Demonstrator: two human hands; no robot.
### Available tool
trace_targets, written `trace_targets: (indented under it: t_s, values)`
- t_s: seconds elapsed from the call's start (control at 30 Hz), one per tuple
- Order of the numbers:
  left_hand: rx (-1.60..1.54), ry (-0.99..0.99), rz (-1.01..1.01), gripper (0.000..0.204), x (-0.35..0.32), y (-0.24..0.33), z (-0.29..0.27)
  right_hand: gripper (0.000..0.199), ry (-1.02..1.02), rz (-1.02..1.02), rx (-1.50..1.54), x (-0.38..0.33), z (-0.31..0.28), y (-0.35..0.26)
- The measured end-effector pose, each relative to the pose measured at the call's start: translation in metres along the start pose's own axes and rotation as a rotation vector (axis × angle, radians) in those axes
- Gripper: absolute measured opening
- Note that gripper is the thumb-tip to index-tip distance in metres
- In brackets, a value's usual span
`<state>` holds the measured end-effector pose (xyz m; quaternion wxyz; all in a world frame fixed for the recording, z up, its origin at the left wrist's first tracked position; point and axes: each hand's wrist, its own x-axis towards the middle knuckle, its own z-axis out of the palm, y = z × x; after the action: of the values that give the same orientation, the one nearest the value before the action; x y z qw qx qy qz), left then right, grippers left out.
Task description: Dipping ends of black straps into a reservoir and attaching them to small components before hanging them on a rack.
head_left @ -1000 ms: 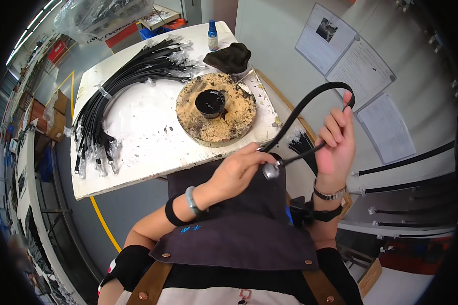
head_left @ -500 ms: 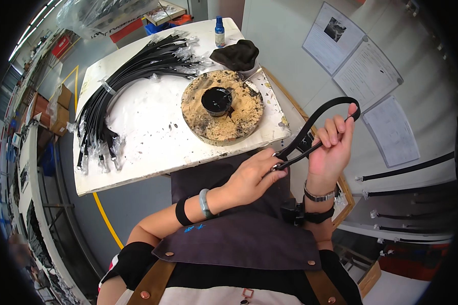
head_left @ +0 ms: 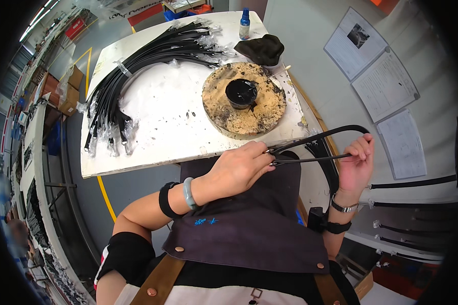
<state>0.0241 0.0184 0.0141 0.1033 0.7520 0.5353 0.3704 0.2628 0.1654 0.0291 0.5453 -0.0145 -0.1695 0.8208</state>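
Observation:
A long black strap (head_left: 326, 134) is doubled into a loop between my two hands. My left hand (head_left: 241, 170) pinches its two ends, where bits of metal hardware show at the fingertips. At the far end of the loop, my right hand (head_left: 358, 161) has its fingers curled around the bend. Beyond my hands on the white table, a small pot of glossy black liquid (head_left: 241, 92) sits in the middle of a round cork-like disc (head_left: 224, 114) smeared with black.
A thick bundle of black straps (head_left: 132, 68) with plastic-wrapped ends curves across the white table (head_left: 158, 122). Behind the disc are a dark cloth (head_left: 259, 49) and a blue bottle (head_left: 245, 24). More straps (head_left: 412, 182) hang at the right, below papers (head_left: 384, 76) on the wall.
My right hand has moved rightward and down, away from my left, stretching the loop longer and flatter. My left hand has shifted slightly. The whole view has turned a little.

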Motion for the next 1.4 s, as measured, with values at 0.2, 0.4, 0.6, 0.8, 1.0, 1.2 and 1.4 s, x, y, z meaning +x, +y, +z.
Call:
trace_targets:
  t_s: [0.2, 0.4, 0.6, 0.8, 1.0, 1.2, 1.4]
  values:
    - [0.098, -0.062, -0.016, 0.015, -0.01, -0.008, 0.003, 0.021, 0.189, 0.131, -0.257, 0.001, -0.041, 0.004]
    - [0.162, -0.126, -0.076, 0.014, -0.027, -0.024, 0.005, 0.034, 0.34, -0.374, -1.573, 0.028, -0.033, 0.021]
    - [0.148, -0.112, -0.073, 0.015, -0.035, -0.025, 0.002, 0.041, -0.246, 0.185, -1.505, 0.092, 0.026, 0.078]
    - [0.143, -0.125, -0.144, 0.016, -0.042, -0.029, -0.005, 0.025, -0.359, 0.33, -1.303, 0.116, 0.052, 0.124]
    - [0.115, -0.13, -0.135, 0.016, -0.047, -0.032, -0.007, 0.027, -0.508, 0.117, -1.417, 0.104, 0.05, 0.129]
    - [0.099, -0.132, -0.135, 0.016, -0.048, -0.031, -0.005, 0.031, -0.424, -0.147, -1.374, 0.106, 0.052, 0.111]
    - [0.113, -0.127, -0.116, 0.016, -0.046, -0.034, -0.005, 0.032, -0.363, -0.028, -1.328, 0.103, 0.044, 0.116]
